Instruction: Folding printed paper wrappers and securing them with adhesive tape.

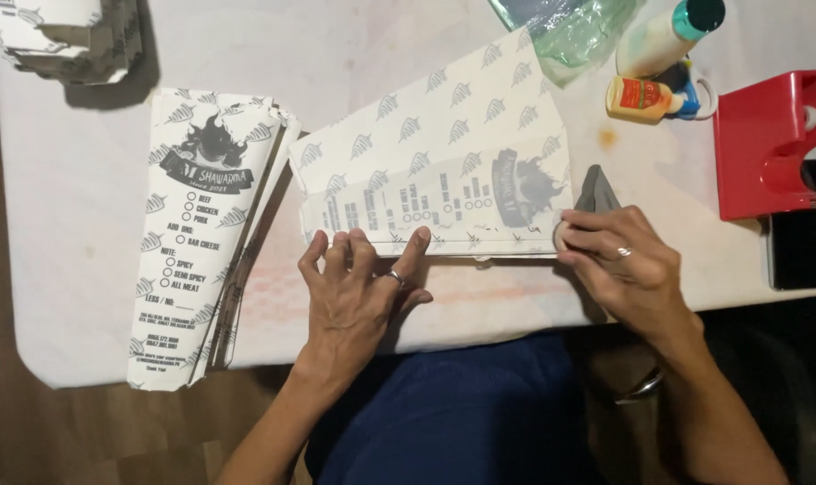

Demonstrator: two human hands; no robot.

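A long white printed paper wrapper (444,171) lies across the table, partly folded lengthwise. My left hand (359,287) rests flat on the table with fingertips spread and pressing on the wrapper's near folded edge. My right hand (619,260) pinches the wrapper's right end, fingers bent over the edge. A small grey wedge-shaped tool (596,190) lies just beyond the right hand's fingers. Each hand wears a ring.
A stack of flat printed wrappers (201,233) lies at the left. Folded ones (67,36) are piled at the far left corner. A red tape dispenser (767,144), glue bottles (664,63), a dark phone (798,247) and clear plastic (570,27) sit at the right.
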